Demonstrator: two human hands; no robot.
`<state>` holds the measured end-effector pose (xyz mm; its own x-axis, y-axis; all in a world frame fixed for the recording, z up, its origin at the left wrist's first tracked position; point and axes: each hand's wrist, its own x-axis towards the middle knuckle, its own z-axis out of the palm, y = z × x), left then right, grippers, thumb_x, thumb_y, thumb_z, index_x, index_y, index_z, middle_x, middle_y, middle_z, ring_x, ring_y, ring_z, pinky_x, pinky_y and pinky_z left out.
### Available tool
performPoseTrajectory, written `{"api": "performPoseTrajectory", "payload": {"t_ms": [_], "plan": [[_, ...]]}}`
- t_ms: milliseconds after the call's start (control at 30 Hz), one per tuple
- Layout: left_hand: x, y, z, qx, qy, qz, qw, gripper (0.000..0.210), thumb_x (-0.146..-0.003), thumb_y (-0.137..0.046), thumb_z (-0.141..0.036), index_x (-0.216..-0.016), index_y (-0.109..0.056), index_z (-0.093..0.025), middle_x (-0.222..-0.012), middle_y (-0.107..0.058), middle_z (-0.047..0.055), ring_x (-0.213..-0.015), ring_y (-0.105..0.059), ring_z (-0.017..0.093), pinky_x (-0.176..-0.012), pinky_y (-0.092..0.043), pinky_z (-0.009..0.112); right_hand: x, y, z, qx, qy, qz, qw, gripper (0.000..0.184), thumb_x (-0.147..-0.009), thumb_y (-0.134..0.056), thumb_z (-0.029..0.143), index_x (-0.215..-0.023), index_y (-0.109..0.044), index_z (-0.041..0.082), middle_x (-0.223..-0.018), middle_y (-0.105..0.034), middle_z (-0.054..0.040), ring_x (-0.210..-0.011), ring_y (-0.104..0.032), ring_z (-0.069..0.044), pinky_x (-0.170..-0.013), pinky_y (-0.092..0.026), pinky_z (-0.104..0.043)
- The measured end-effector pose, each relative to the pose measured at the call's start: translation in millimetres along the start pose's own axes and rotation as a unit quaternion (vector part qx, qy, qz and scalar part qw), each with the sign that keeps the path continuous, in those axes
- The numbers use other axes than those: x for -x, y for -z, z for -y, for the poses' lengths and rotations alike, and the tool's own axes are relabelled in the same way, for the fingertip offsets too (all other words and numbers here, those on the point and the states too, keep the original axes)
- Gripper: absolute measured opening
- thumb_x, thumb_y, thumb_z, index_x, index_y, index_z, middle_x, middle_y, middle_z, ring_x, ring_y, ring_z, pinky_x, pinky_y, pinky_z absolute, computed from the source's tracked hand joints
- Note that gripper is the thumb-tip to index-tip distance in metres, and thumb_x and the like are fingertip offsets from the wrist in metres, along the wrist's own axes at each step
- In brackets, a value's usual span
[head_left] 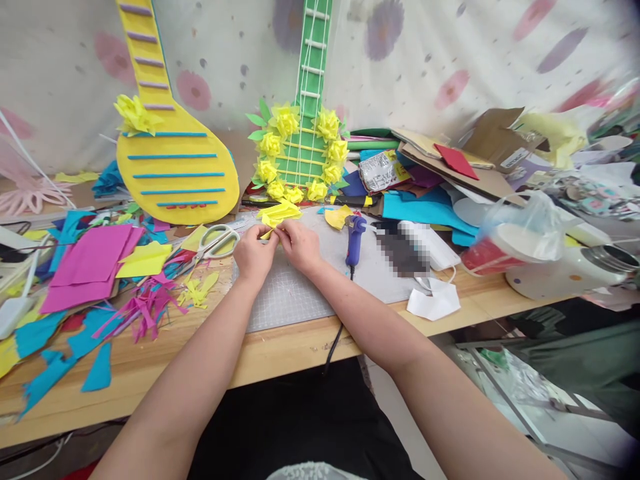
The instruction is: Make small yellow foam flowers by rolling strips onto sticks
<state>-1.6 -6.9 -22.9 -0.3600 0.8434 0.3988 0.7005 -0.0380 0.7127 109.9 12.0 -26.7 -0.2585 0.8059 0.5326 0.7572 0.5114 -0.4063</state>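
Both my hands meet over the grey cutting mat [285, 307] and pinch a yellow paper flower [280, 212] whose petals spread above the fingertips. My left hand [256, 253] grips its base from the left; my right hand [299, 247] closes on it from the right. The fingers hide the flower's lower part. Behind the hands leans a green paper guitar [300, 160] ringed with yellow paper flowers. A yellow lute-shaped piece [180, 177] stands to its left. A blue glue gun [355, 241] is right of my right hand, and scissors [217, 241] are left of my left hand.
Magenta paper sheets [93, 263] and blue scraps [97, 333] cover the table's left side. On the right are a white face mask [435, 300], a red-and-white tub [505, 250], a wide-mouthed bottle [555, 272] and piled cardboard [435, 160]. The glue gun's cord [334, 347] drops over the front edge.
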Motion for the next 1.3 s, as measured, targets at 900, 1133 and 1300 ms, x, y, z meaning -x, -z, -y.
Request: {"api": "performPoseTrajectory", "payload": {"t_ms": [900,1133,1300], "plan": [[-6.5,-2.9,11.3,0.092,0.039,-0.004,0.995,0.013,-0.074,-0.055,-0.028,-0.080,-0.061,-0.019,-0.085,-0.068,0.004,-0.074,-0.062,0.017,-0.072,-0.045,0.029,-2.4,3.4,2.1,0.007,-0.033,0.075,0.997,0.032,-0.092,-0.034,0.035,-0.115,-0.046,0.017,-0.092,-0.065,-0.0079,-0.086,-0.059,-0.018,-0.064,-0.037,-0.026],[-20.5,-8.0,34.2,0.143,0.091,-0.029,0.985,0.019,-0.075,-0.053,-0.029,-0.089,-0.059,-0.017,-0.086,-0.066,0.006,-0.072,-0.062,0.016,-0.069,-0.048,0.029,0.7,15.4,-2.5,-0.015,0.011,0.114,0.993,0.026,-0.089,-0.042,0.034,-0.108,-0.051,0.019,-0.086,-0.067,-0.0037,-0.084,-0.059,-0.017,-0.066,-0.037,-0.026],[-32.2,-7.7,44.9,0.225,0.148,-0.050,0.962,0.020,-0.076,-0.051,-0.028,-0.092,-0.056,-0.017,-0.094,-0.064,0.008,-0.074,-0.063,0.015,-0.057,-0.050,0.026,-1.4,21.5,-13.7,-0.055,-0.013,0.125,0.991,0.023,-0.088,-0.040,0.029,-0.104,-0.054,0.020,-0.083,-0.066,-0.0022,-0.078,-0.058,-0.016,-0.069,-0.037,-0.027]]}}
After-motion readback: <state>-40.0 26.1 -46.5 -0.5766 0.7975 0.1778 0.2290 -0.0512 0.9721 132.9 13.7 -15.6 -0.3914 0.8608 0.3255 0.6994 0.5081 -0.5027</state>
